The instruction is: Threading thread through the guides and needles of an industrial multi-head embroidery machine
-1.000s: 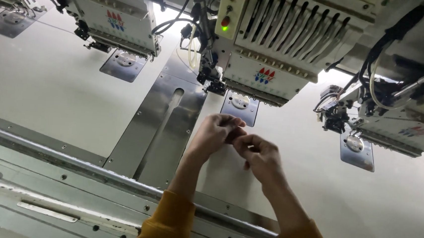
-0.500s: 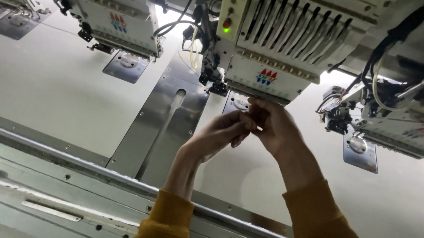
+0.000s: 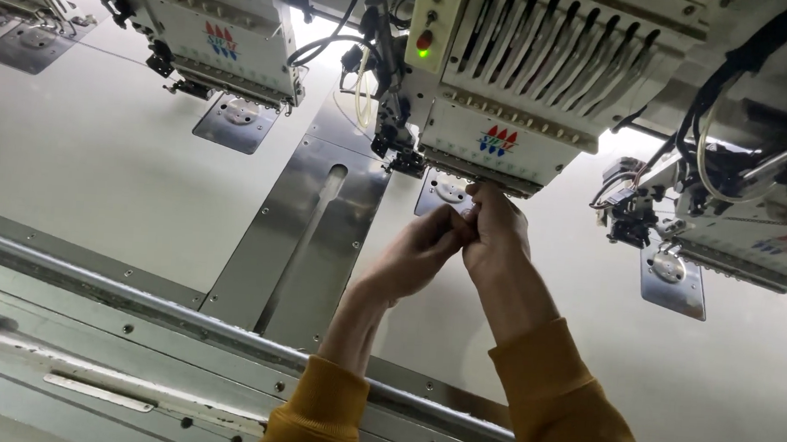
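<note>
A wide white bench (image 3: 92, 172) is spreading across the whole view, and it is carrying a row of embroidery machine heads. The middle embroidery head (image 3: 532, 83), cream with a bank of dark slots on its face and a green lamp glowing at its left corner, is serving as the landmark here. To its left a second head (image 3: 214, 15) is hanging over the bench, and to its right a third head (image 3: 764, 210) is showing a tangle of black cables and its own green lamp. Below and left of the middle head a long steel plate (image 3: 309, 234) with a slot down its length is lying flat on the bench, running toward a metal rail (image 3: 129, 299) that is crossing the near edge. Directly under the middle head a small square needle plate (image 3: 442, 192) is sitting on the bench.

Both arms are wearing mustard-yellow sleeves (image 3: 565, 408). The right hand (image 3: 496, 233) is reaching up just beneath the lower edge of the middle head, its fingers curled and pinched together. The left hand (image 3: 414, 255) is meeting it from the left, fingertips touching the right hand's fingertips in a pinch. Whatever they are gripping is too fine to make out, so I cannot tell what either hand is holding.
</note>
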